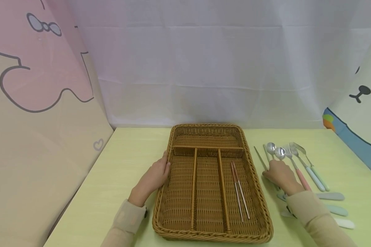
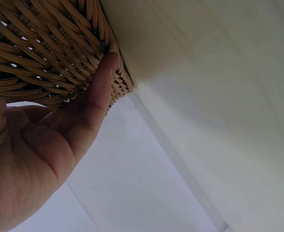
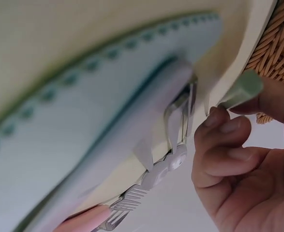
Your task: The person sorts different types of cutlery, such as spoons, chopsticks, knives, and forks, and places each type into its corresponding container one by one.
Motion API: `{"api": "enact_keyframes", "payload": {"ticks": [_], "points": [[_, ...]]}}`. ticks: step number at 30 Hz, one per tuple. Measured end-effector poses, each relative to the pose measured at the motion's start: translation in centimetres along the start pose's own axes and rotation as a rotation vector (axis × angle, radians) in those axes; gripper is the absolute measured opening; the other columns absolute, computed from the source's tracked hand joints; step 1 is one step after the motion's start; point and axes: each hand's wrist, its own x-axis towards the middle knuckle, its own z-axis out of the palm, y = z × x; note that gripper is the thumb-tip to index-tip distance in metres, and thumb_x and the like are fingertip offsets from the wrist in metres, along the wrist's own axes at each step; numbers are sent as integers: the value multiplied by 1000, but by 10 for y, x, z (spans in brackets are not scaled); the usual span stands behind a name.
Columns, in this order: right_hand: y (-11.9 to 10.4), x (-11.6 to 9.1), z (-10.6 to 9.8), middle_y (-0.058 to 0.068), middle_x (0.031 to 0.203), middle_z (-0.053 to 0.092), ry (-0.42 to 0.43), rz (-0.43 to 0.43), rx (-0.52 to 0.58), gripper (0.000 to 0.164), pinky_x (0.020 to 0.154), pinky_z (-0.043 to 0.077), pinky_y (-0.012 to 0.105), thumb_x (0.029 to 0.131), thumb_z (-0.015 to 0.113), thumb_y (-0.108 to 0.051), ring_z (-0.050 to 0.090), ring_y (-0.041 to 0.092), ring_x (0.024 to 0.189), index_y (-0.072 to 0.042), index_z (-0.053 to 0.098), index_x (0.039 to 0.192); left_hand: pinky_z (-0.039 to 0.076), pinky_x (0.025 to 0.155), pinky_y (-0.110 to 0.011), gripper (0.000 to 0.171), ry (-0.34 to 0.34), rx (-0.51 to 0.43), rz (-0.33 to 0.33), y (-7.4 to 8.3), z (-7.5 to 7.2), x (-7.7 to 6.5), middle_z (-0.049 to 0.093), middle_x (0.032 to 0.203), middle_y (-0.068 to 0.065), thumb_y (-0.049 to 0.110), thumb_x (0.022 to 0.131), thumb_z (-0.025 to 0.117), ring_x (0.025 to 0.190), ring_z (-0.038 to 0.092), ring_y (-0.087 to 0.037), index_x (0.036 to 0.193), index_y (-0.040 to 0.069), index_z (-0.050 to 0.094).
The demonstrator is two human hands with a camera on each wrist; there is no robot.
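Observation:
A brown wicker basket with dividers lies mid-table. My left hand holds its left rim, thumb at the top edge; in the left wrist view a finger lies along the outer weave. A red-and-silver pair of chopsticks rests in the basket's right compartment. To the right of the basket, my right hand reaches down over a pair of green chopsticks and pinches at them. The right wrist view shows a green chopstick end between thumb and fingers. The hand hides their middle part.
Two spoons lie just beyond the right hand. Forks with pink, blue and green handles fan out beside them. Knives lie partly beneath the right forearm. A white cloth hangs behind the table, with printed cloths at both sides.

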Motion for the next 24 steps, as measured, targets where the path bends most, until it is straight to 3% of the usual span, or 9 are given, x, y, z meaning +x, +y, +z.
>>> {"api": "enact_keyframes", "payload": {"ticks": [8,11,14,16,18,24], "points": [[-3,-2,-2,-6,44,25,45,-35,10,35,38,24,19,77,52,-9,25,7,40,-15,30,50,44,94,-50,53,-21,2,-20,1,-1,-1,44,132,-31,18,99,34,112,50,-37,141,-9,15],[-6,-4,-3,-7,44,24,61,-39,15,37,38,24,19,77,52,-9,25,7,39,-16,29,49,45,92,-49,53,-18,4,-18,2,-1,-1,49,126,-30,17,99,34,102,56,-33,141,-10,15],[-9,-7,-4,-7,43,25,75,-36,28,36,37,24,19,76,51,-8,26,7,38,-16,29,48,48,88,-48,53,-16,9,-19,2,-1,0,58,111,-26,17,99,34,85,56,-24,140,-10,15],[-12,-9,-5,-7,42,25,87,-38,35,35,37,24,19,75,50,-7,26,7,38,-16,29,47,48,87,-47,53,-15,14,-19,2,-1,0,59,107,-24,17,99,35,82,55,-22,140,-10,15],[-15,-10,-6,-7,40,26,99,-42,41,35,35,24,19,74,48,-6,28,7,35,-16,29,46,49,85,-46,53,-22,12,-22,2,-1,0,60,92,-17,17,99,35,74,53,-20,140,-10,15],[-24,-16,-9,-7,37,28,128,-51,45,36,34,25,19,73,46,-5,34,8,31,-16,29,44,49,85,-46,53,-26,15,-20,2,-2,0,54,77,-9,16,99,35,73,53,-20,140,-11,15]]}}
